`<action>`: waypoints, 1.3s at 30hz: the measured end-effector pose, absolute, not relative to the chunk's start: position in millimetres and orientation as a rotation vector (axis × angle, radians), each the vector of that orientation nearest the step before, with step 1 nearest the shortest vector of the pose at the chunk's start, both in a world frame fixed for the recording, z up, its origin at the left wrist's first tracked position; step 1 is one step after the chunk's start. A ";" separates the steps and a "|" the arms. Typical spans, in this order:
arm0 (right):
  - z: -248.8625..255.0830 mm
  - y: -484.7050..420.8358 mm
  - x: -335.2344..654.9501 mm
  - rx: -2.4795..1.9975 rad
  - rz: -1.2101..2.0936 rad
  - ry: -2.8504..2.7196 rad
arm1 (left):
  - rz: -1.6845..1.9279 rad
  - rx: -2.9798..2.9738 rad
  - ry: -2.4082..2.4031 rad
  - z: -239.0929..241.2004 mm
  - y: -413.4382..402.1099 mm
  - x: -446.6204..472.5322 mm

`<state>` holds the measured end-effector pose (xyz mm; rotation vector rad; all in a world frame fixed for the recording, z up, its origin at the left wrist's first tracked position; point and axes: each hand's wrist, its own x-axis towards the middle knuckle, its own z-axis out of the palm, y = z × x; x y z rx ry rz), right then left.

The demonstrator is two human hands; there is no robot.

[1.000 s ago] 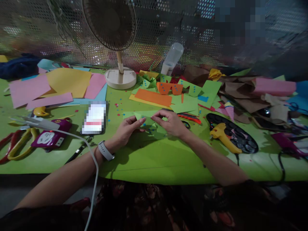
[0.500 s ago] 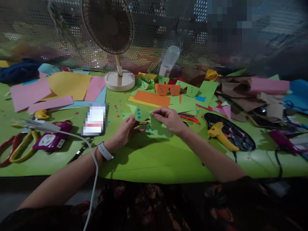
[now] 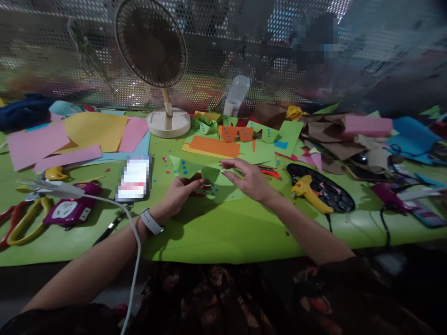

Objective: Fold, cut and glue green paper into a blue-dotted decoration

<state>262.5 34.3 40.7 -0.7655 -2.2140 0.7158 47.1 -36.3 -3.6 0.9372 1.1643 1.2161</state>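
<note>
Fingers (image 3: 190, 186) of the left hand (image 3: 176, 195) pinch the lower edge of a green paper cutout (image 3: 184, 167) just left of the frame's centre, above a flat green sheet (image 3: 227, 194). Beside it, the right hand (image 3: 249, 181) has thumb and forefinger parted, with nothing evident between them; whether a fingertip brushes the cutout's right end, I cannot tell. The step in hand looks to be work on this one cutout: its left part bears blue dots, while its shaded right part shows none that I can make out. A next move would call for a steady left pinch and a light right touch, since thin paper probably bends easily. The left fingertips are partly hidden, and blue dots (image 3: 214, 190) near them may be loose or stuck. Pixelation masks the phone (image 3: 134, 179), middle left; red handles (image 3: 14, 225) run off the left edge.
</note>
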 end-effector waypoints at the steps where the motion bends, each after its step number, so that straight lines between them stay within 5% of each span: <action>1: 43.4 31.8 276.7 -0.791 0.666 -2.247 | 1.232 0.933 1.170 -2.9 -36.4 46.8; 12: -1.1 -3.2 515.9 -1.964 -0.169 -2.271 | 1.345 0.841 1.100 0.6 -34.2 49.9; 22: -28.5 11.8 492.3 -2.038 -0.513 -2.119 | 1.415 0.793 1.133 -4.0 -34.3 48.8; 29: -28.0 15.8 481.2 -1.745 -0.174 -1.511 | 1.393 0.748 1.088 -4.6 -31.5 47.9; 39: 23.7 28.5 355.9 -1.143 1.194 -1.234 | 1.377 0.786 1.045 -5.3 -32.4 49.3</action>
